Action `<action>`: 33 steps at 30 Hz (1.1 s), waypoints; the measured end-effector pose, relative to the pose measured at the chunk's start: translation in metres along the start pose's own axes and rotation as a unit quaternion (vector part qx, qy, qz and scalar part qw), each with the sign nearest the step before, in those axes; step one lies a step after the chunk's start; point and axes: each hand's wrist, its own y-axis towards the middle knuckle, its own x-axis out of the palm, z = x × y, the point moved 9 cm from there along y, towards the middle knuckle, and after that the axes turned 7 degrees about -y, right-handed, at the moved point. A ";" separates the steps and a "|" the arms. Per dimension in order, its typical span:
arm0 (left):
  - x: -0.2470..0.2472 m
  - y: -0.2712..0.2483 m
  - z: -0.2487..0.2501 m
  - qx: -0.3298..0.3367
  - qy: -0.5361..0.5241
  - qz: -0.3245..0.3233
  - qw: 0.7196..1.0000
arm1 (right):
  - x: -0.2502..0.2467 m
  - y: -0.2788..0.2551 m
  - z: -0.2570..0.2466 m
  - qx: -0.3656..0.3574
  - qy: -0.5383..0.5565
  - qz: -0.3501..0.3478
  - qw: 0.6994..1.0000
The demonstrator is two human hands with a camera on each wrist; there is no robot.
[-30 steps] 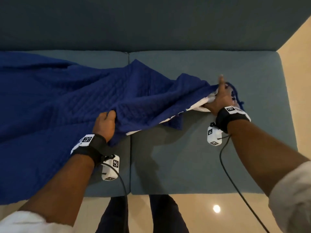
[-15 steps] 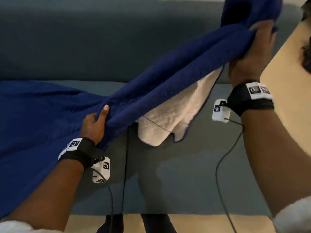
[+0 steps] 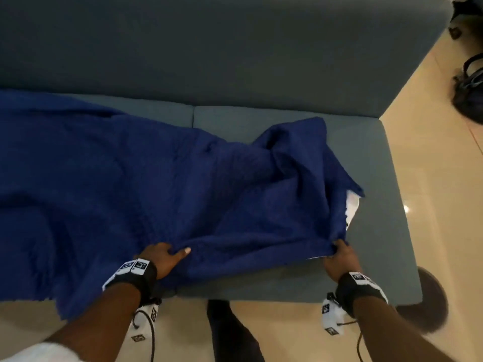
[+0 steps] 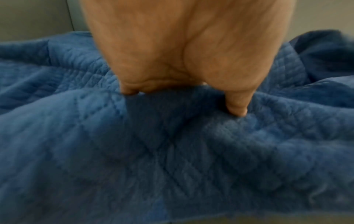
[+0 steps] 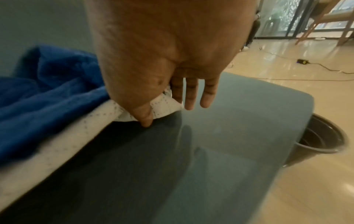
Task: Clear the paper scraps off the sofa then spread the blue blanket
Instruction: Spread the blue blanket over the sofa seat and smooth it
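At the sofa's [image 3: 379, 231] front edge, the left hand [image 3: 160, 258] bunches the blue blanket [image 3: 156, 192] in curled fingers; the right hand [image 3: 339, 257] pinches its white-backed corner, other fingers straight. The blanket lies rumpled across the sofa seat.

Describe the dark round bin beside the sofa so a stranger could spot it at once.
Find the long grey-blue fabric sofa on the cream tiled floor. At its end by the right hand, which pinches the blue quilted blanket, look down past the front corner: the dark round open-topped bin stands on the floor. It alone is round and open; the black bags lie farther back.
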 end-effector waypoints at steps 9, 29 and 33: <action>0.093 -0.072 0.021 0.041 -0.053 0.186 0.980 | 0.023 -0.036 0.018 -0.047 -0.077 -0.090 0.992; 0.264 -0.086 0.249 -0.136 -0.634 0.143 0.748 | -0.014 -0.055 0.004 -0.424 -0.062 -0.465 0.775; 0.305 -0.094 0.273 -0.126 -0.655 0.110 0.737 | -0.071 0.077 0.026 -0.342 0.104 -0.397 0.845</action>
